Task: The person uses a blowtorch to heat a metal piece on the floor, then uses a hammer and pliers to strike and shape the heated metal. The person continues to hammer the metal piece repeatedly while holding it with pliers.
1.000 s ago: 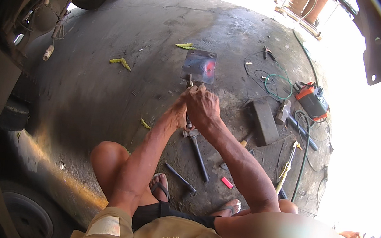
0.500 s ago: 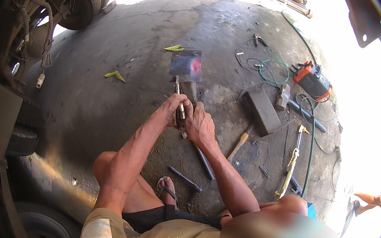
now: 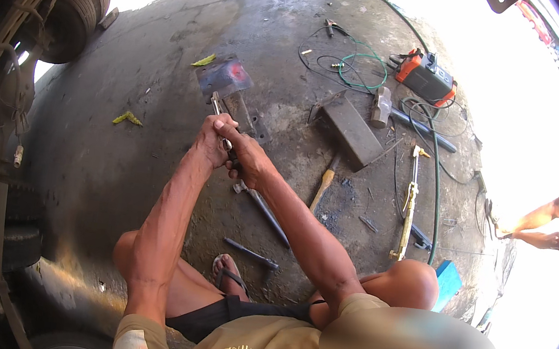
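Both my hands grip a pair of locking pliers (image 3: 216, 104) in front of me, left hand (image 3: 209, 140) and right hand (image 3: 251, 159) pressed together and overlapping around the handles. The plier jaws clamp the near edge of a flat dark metal plate (image 3: 216, 79). A patch near the plate's right corner glows red. Just under and beyond my hands is a dark metal piece (image 3: 237, 109), beside a flat base with holes (image 3: 261, 131). Whether the plate rests on that piece, I cannot tell. Most of the plier handles are hidden by my fingers.
Right of my hands lie a steel box section (image 3: 352, 129), a wooden-handled tool (image 3: 323, 188), a sledgehammer (image 3: 381, 108) and a cutting torch (image 3: 410, 203). Further off stands an orange-black welding machine (image 3: 427, 77) with cables. A ball-peen-like hammer (image 3: 263, 210) lies close by. Another person's legs (image 3: 543, 222) show right.
The view has shifted, so the floor things appear further left and higher. The plate has turned and tilted with the pliers. My right hand now wraps further over the left.
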Action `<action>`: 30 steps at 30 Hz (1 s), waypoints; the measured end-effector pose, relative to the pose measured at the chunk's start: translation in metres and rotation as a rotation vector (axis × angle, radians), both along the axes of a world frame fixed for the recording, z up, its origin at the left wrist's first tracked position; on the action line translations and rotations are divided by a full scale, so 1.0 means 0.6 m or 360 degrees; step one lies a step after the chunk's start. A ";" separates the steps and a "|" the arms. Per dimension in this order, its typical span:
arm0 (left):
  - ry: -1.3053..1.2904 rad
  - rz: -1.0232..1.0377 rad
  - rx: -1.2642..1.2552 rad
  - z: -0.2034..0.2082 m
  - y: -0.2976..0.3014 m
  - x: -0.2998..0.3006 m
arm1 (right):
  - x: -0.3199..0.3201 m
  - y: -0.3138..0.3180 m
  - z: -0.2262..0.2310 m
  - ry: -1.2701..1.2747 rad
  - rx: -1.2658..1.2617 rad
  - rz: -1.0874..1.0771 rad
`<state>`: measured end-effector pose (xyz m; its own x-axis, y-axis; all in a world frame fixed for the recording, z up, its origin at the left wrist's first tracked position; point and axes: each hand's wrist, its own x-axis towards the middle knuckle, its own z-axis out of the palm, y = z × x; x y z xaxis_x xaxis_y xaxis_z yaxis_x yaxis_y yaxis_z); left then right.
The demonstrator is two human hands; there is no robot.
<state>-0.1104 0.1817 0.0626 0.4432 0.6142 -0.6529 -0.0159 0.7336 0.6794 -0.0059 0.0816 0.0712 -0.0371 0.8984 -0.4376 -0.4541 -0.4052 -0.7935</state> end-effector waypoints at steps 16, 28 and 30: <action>-0.1357 0.0843 0.0031 -0.167 -0.063 -0.222 | -0.227 0.076 -0.074 -0.1753 0.0291 0.0384; -0.1264 0.0283 -0.0120 -0.158 -0.014 -0.288 | -0.173 0.090 -0.073 -0.1118 0.0062 0.0659; -0.1271 0.0262 -0.0019 -0.155 -0.011 -0.281 | -0.158 0.107 -0.096 -0.1139 0.0091 0.0702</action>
<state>-0.2790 0.1751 -0.0302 0.6826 0.7070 -0.1852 -0.6003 0.6869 0.4096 -0.1006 0.1460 0.0134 -0.1209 0.8881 -0.4435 0.3568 -0.3780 -0.8543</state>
